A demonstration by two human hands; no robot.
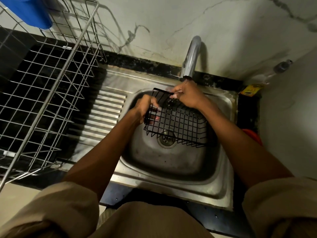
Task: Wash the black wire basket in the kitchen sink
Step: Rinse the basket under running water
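The black wire basket [181, 124] hangs tilted over the steel sink [171, 162], above the drain [166, 138]. My left hand [145, 107] grips its left end, with fingers curled through the wires. At the basket's far rim, my right hand [186, 96] pinches the wire just under the tap spout [190, 60]. A thin stream of water falls from the spout onto my right hand.
A large steel wire dish rack [44, 93] stands on the black counter to the left, beside the ribbed drainboard [104, 115]. A blue plastic container [32, 12] sits at the rack's far end. A yellow packet [250, 90], a clear bottle [276, 69] and a red object [253, 134] lie right of the sink.
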